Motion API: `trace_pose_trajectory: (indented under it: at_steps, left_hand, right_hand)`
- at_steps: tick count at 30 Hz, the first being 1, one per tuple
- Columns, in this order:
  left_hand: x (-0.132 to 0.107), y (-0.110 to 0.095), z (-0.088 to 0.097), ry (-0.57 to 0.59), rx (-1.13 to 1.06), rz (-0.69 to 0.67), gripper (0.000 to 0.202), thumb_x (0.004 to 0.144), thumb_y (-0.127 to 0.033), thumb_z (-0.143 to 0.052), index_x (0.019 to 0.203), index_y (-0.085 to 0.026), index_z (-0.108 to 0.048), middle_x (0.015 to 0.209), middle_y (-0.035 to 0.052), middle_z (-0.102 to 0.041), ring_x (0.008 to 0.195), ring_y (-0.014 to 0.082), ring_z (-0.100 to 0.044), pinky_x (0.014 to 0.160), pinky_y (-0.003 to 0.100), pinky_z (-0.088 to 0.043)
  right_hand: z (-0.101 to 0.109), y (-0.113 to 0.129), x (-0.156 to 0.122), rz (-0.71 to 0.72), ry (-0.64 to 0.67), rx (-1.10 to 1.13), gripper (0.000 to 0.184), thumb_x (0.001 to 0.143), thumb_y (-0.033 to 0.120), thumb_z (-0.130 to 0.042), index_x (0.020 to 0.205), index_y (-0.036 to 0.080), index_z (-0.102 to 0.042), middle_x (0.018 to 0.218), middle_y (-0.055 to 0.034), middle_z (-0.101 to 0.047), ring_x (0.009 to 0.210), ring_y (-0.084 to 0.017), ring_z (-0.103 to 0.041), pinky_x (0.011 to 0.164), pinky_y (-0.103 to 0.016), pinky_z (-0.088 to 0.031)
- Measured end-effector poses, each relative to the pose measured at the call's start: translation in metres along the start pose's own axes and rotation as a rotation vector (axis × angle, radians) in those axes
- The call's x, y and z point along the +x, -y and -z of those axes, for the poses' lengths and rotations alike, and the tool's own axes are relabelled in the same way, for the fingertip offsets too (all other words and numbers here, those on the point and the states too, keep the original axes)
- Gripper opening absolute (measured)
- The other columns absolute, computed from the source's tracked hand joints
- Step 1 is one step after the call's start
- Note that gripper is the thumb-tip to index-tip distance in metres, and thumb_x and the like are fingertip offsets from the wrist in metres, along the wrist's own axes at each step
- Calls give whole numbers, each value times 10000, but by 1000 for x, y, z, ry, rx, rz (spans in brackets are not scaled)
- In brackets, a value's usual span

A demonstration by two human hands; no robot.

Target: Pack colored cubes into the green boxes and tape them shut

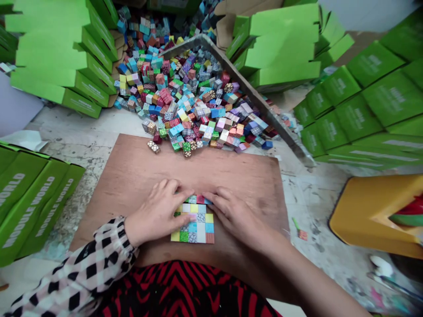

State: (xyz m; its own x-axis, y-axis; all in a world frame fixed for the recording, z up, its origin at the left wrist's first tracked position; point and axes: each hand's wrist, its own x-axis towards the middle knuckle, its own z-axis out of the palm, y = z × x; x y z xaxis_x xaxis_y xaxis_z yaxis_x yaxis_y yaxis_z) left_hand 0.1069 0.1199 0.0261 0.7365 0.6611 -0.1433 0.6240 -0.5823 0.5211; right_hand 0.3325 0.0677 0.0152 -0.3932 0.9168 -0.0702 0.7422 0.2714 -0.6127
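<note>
Your left hand (157,210) spreads over the flat square of small multicoloured patterned blocks (201,231), thumb on its face and forefinger at the far row's left end, while your right hand (233,213), fingers bunched narrowly, meets that row's right end; you cannot tell from this view whether either hand grips a block. The square lies on the reddish-brown wooden board (231,174), nearer you than the jumbled heap of loose coloured blocks (198,99). You seem to be aligning the far row, which calls for light, even pressure from both sides.
</note>
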Motion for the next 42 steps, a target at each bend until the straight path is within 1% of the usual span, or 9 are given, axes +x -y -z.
trace_pose_trajectory:
  at_steps: [4,8,12,18,25,33,36,38,42]
  left_hand:
    - [3,-8,-3,55,75,-39,776,680,-574,-727,1348,-272,-471,1267,118,-455,1144,340,-411,940,531,-386]
    - [4,-10,-6,56,67,-54,716,721,-538,-707,1335,-263,-464,1252,109,-475,1141,320,-419,937,500,-395]
    - [4,-8,-9,63,34,-53,720,715,-532,-716,1333,-267,-459,1245,106,-481,1131,315,-433,935,498,-408]
    - [-4,-3,-11,45,-52,-48,833,699,-551,-727,1403,-276,-375,1287,115,-460,1184,322,-415,981,512,-408]
    - [-28,2,-14,32,47,2,1161,529,-672,-768,1476,-274,-226,1445,159,-342,1263,407,-341,1013,604,-336]
    - [-37,6,-31,6,23,-16,1111,629,-424,-778,1498,-286,-101,1463,157,-324,1293,386,-345,1033,575,-365]
    - [-38,7,-36,7,-16,-30,1104,649,-362,-761,1505,-293,-67,1474,155,-302,1307,373,-340,1041,561,-375]
    - [-39,7,-37,0,-30,-23,1110,645,-375,-768,1507,-305,-72,1476,147,-300,1305,371,-345,1042,561,-376]
    - [-36,7,-31,-48,-39,-21,1165,571,-569,-798,1500,-335,-134,1488,135,-291,1299,397,-352,1028,595,-371]
  right_hand:
    - [0,0,0,-10,-4,-32,299,941,178,-410,1130,201,-640,897,-78,-588,819,-186,-585,729,-342,-538]
    - [-2,-5,-5,8,-65,-17,283,938,178,-423,1140,207,-619,986,-93,-619,928,-211,-597,806,-385,-534]
    - [0,-8,-13,-27,-73,-3,242,943,199,-424,1033,194,-649,906,-87,-629,857,-211,-609,760,-379,-540]
    - [3,-4,-23,5,21,190,397,956,166,-386,1311,277,-525,1040,-76,-634,966,-187,-622,822,-372,-547]
    - [-3,-7,-29,18,-40,179,502,914,75,-367,1362,279,-467,1132,-80,-648,1072,-200,-596,907,-435,-523]
    - [-13,2,-17,31,-87,135,430,914,88,-372,1304,186,-525,1249,-128,-583,1164,-206,-544,972,-420,-491]
    - [-15,2,-12,56,-93,116,395,926,114,-368,1269,166,-558,1148,-131,-615,1073,-202,-580,904,-389,-526]
    - [-11,-2,-6,42,-134,87,362,944,155,-373,1239,165,-582,1091,-128,-625,1023,-202,-592,869,-380,-535]
    - [3,-19,23,22,-222,-2,330,955,225,-388,1197,169,-605,1060,-123,-628,980,-212,-603,850,-388,-528]
